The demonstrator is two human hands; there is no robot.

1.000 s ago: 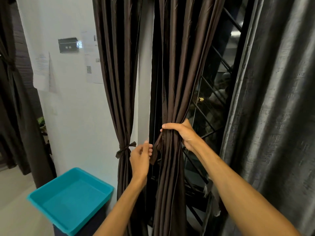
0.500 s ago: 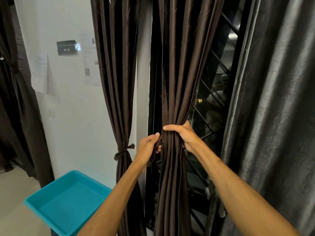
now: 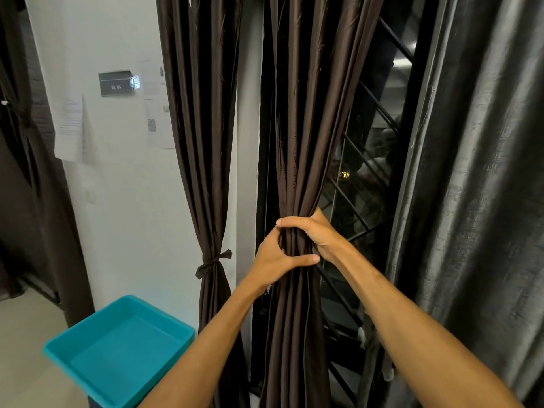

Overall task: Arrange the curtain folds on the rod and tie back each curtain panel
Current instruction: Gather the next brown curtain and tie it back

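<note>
From the head camera: both hands are wrapping around the middle glossy dark-brown pleated curtain panel (image 3: 297, 142), which is hanging in front of the dark window with its black diagonal metal grille (image 3: 368, 172). The left hand (image 3: 273, 260) is coming in from the left, fingers curling round the bunched folds and thumb stretching across the front. The right hand (image 3: 321, 235) is gripping the same bundle from the right, just above, one digit lying over the top, so the two hands are touching. Just to the left, a second dark-brown curtain panel (image 3: 203, 142) is hanging against the white wall (image 3: 123, 201), already cinched by a thin dark fabric tie-back (image 3: 213, 262). A teal rectangular plastic tray (image 3: 73, 347) is sitting bottom left, and a grey shimmery curtain (image 3: 485, 201) is filling the right side.
</note>
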